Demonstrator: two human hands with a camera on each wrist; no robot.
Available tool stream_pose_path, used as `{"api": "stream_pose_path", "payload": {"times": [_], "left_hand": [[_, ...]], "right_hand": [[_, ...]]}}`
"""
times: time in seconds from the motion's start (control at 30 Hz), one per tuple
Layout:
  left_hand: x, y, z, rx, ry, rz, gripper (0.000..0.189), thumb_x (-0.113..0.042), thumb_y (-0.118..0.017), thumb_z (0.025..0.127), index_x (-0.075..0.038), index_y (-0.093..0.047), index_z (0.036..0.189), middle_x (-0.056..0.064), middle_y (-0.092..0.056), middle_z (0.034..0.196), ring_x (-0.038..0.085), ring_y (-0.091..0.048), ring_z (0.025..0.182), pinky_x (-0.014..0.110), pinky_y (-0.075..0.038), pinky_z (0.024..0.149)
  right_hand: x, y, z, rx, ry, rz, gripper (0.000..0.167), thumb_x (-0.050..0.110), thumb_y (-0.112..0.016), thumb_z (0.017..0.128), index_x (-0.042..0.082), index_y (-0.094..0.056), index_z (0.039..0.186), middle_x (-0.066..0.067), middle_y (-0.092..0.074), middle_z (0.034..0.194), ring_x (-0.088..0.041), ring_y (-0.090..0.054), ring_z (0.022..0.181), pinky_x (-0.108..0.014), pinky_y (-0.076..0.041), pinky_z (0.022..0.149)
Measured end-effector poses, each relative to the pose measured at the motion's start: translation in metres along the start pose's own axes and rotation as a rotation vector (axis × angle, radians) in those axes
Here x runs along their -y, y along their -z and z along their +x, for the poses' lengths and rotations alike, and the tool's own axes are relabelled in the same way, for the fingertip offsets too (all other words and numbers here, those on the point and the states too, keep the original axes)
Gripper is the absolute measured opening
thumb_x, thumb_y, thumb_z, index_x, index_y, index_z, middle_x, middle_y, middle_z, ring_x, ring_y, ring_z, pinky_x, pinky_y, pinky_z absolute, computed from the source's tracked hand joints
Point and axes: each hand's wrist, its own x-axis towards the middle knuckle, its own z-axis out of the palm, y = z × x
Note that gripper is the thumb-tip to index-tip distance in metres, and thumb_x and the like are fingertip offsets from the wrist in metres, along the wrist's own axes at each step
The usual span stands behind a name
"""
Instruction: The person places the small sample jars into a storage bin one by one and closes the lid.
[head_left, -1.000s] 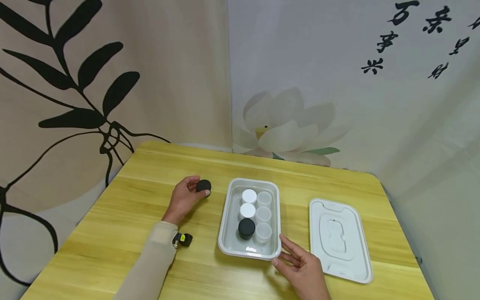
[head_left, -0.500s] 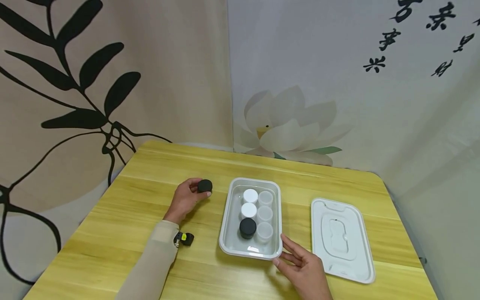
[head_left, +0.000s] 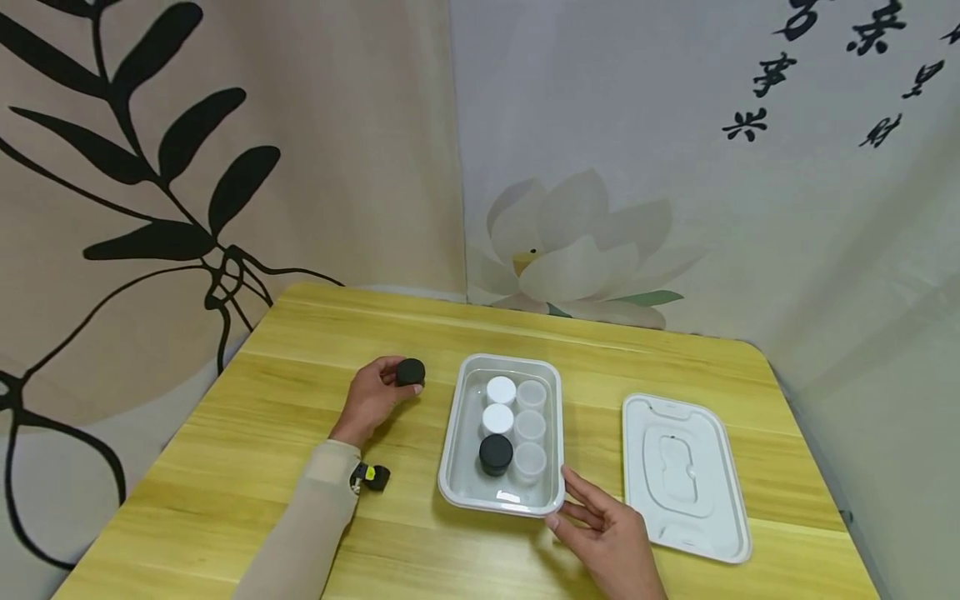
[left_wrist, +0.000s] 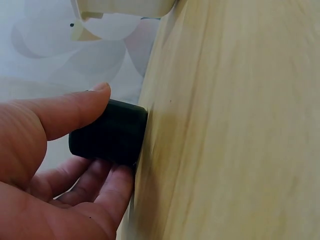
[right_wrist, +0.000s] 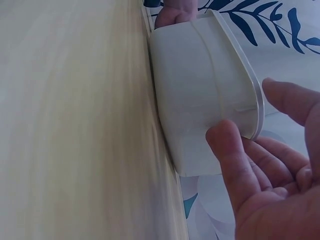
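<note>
My left hand [head_left: 367,402] pinches a small black round jar [head_left: 410,372] between thumb and fingers, left of the white plastic box [head_left: 448,467]. In the left wrist view the jar [left_wrist: 110,132] is low at the wooden table, with the thumb on one side and the fingers beneath. The right hand [head_left: 603,533] holds the box at its near right corner, thumb and forefinger either side of it. Inside the box stand two white round jars [head_left: 498,421], another black jar [head_left: 495,456] and a column of three clear jars [head_left: 529,426].
A white box lid [head_left: 688,479] lies on the wooden table [head_left: 360,325] to the right of the box. Fabric hangings [head_left: 585,100] with a flower, leaves and writing stand behind the far edge. A small black device [head_left: 371,477] is strapped at the left wrist.
The view shifts slightly. Both hands keep the same positions, the left with the black jar and the right at the box corner.
</note>
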Motion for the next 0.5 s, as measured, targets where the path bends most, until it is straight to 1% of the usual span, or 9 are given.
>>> {"api": "stream_pose_path", "payload": {"times": [0.23,0.37,0.5], "left_hand": [[-0.003,0.002,-0.004,-0.003,-0.007,-0.015,0.063,-0.010,-0.083,0.091,-0.004,-0.056,0.148,0.021,-0.062,0.145,0.038,-0.059,0.136,0.050,-0.050,0.113],[-0.011,0.005,-0.007,-0.001,-0.036,-0.027,0.062,-0.009,-0.084,0.090,-0.004,-0.057,0.147,0.020,-0.064,0.142,0.036,-0.062,0.133,0.045,-0.052,0.110],[-0.020,0.008,-0.011,0.004,-0.048,-0.042,0.062,-0.009,-0.085,0.090,-0.004,-0.058,0.145,0.020,-0.065,0.141,0.035,-0.062,0.132,0.044,-0.051,0.110]], "right_hand": [[0.001,0.000,0.000,0.011,0.003,0.003,0.062,0.003,-0.089,0.081,0.011,-0.070,0.140,-0.015,-0.071,0.138,-0.012,-0.078,0.100,-0.031,-0.065,0.078],[0.002,-0.001,0.000,0.013,-0.002,0.003,0.063,0.003,-0.089,0.082,0.012,-0.069,0.141,-0.016,-0.071,0.138,-0.013,-0.078,0.101,-0.030,-0.065,0.079],[0.001,-0.001,0.000,0.012,0.000,-0.002,0.062,0.003,-0.089,0.082,0.012,-0.069,0.141,-0.017,-0.071,0.138,-0.014,-0.078,0.101,-0.029,-0.065,0.079]]}}
